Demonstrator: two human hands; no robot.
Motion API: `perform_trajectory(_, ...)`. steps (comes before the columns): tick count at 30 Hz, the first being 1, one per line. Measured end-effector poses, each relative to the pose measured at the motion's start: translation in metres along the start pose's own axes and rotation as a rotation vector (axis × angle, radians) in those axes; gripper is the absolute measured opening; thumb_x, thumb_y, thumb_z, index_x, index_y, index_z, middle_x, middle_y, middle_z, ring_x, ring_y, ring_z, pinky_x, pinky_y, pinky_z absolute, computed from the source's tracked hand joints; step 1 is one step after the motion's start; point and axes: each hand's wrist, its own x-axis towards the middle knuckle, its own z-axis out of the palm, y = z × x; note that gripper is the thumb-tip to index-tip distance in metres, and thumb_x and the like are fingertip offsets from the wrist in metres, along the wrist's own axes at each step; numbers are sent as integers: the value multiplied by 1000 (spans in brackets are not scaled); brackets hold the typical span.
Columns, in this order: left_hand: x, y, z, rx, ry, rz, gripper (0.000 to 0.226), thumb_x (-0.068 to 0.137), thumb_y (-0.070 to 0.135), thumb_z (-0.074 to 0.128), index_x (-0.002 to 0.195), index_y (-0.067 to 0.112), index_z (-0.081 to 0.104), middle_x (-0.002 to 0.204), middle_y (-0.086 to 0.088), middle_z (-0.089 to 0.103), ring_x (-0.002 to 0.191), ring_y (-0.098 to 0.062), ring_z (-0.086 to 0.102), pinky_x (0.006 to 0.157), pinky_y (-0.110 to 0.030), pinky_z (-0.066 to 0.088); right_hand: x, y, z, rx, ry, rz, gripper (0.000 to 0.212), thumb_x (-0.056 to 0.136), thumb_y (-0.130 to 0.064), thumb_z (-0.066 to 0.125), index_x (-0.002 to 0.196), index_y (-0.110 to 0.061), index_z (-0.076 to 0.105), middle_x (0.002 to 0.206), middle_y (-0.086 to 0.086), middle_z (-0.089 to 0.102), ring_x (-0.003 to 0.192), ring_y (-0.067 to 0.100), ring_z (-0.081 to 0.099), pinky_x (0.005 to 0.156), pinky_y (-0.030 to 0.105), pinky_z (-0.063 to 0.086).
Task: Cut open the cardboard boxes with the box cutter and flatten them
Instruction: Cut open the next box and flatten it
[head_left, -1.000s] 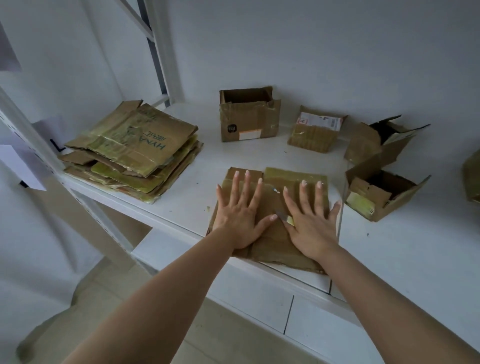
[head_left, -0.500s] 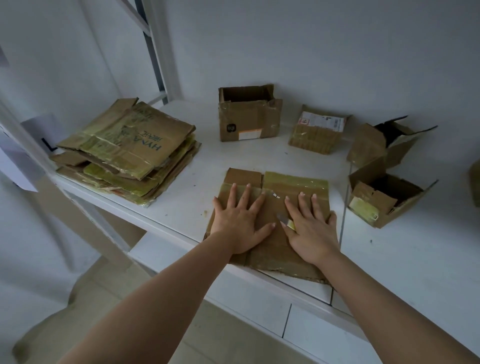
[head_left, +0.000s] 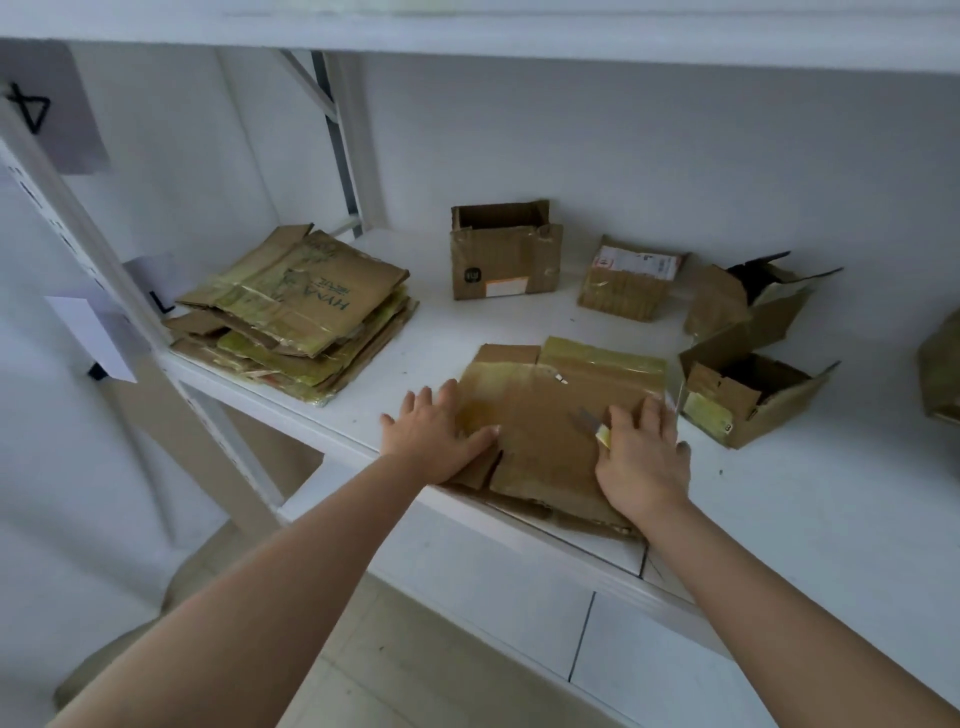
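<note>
A flattened cardboard box (head_left: 540, 426) lies at the front edge of the white shelf (head_left: 447, 338). My left hand (head_left: 434, 439) rests at its left edge, thumb on top of the cardboard and fingers spread beside the edge. My right hand (head_left: 644, 457) presses on the right side, fingers reaching the right edge. It holds the box cutter (head_left: 592, 425) tucked under the thumb, with the blade pointing left. Upright boxes stand behind: an open-topped box (head_left: 501, 260), a labelled taped box (head_left: 628, 286) and two open boxes at the right (head_left: 748, 405), (head_left: 753, 306).
A stack of flattened boxes (head_left: 296, 317) lies at the shelf's left end next to the metal upright (head_left: 104, 270). Another box (head_left: 943, 364) shows at the far right edge. An upper shelf (head_left: 519, 31) hangs overhead. The wall is close behind.
Both hands have slid apart from the middle of the flattened box to its left and right edges. The camera view has tilted up, showing the upper shelf.
</note>
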Motion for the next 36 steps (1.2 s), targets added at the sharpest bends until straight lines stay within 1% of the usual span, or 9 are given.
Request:
perform_trajectory(3,-12,1,2,-36,-66,-8,98,72,87,33,149,30,13,143,-5,43,133,-29,37,106,-57,32,-6,2,5,0,-70,73,51,96,-26,38,143,-24,19,156,19,-3,142,44,2,112,53,19)
perform_trajectory(6,-22,9,6,-65,-81,-5,94,73,83,42,148,32,15,142,-8,40,127,-30,42,104,-52,36,-14,8,21,-25,-53,28,55,96,-26,39,146,-20,16,155,23,2,140,47,9,114,50,18)
perform_trajectory(13,-35,27,-8,-113,90,-28,99,64,84,54,146,40,19,131,-8,33,116,-25,45,90,-38,48,-17,18,33,64,138,-47,52,93,-22,50,142,-19,34,153,15,23,135,40,26,110,46,28)
perform_trajectory(16,-32,25,-19,-134,121,-33,110,58,87,56,149,39,18,129,-7,31,113,-24,49,91,-37,47,-13,16,32,164,171,-49,51,93,-20,51,142,-19,37,153,15,25,134,40,30,109,45,29)
perform_trajectory(20,-16,9,-42,-202,173,28,111,55,81,65,148,39,22,133,-5,30,119,-23,47,95,-36,45,-4,-7,26,416,270,-21,43,96,-18,47,139,-17,43,151,15,27,130,42,34,108,46,30)
perform_trajectory(25,13,-45,-94,-201,290,129,110,52,78,70,147,41,28,133,-3,33,115,-21,51,91,-33,46,14,-87,8,691,374,67,37,99,-18,41,135,-13,45,149,18,27,133,39,27,107,42,27)
perform_trajectory(30,41,-145,-161,-165,398,125,101,59,84,56,146,43,27,135,-5,33,117,-24,50,93,-36,45,34,-205,-18,681,482,-37,38,97,-14,43,135,-12,46,147,18,30,133,37,26,106,39,29)
perform_trajectory(34,68,-219,-208,-134,404,118,98,63,86,47,148,42,23,136,-6,33,116,-26,50,93,-38,46,51,-292,-35,594,518,-100,41,96,-16,47,136,-16,44,145,17,35,132,35,30,108,36,20)
perform_trajectory(36,84,-244,-225,-136,384,128,99,64,84,46,149,39,22,136,-9,33,118,-29,49,95,-40,46,61,-324,-38,569,495,-104,43,96,-18,47,138,-18,41,147,15,32,132,36,29,107,41,27)
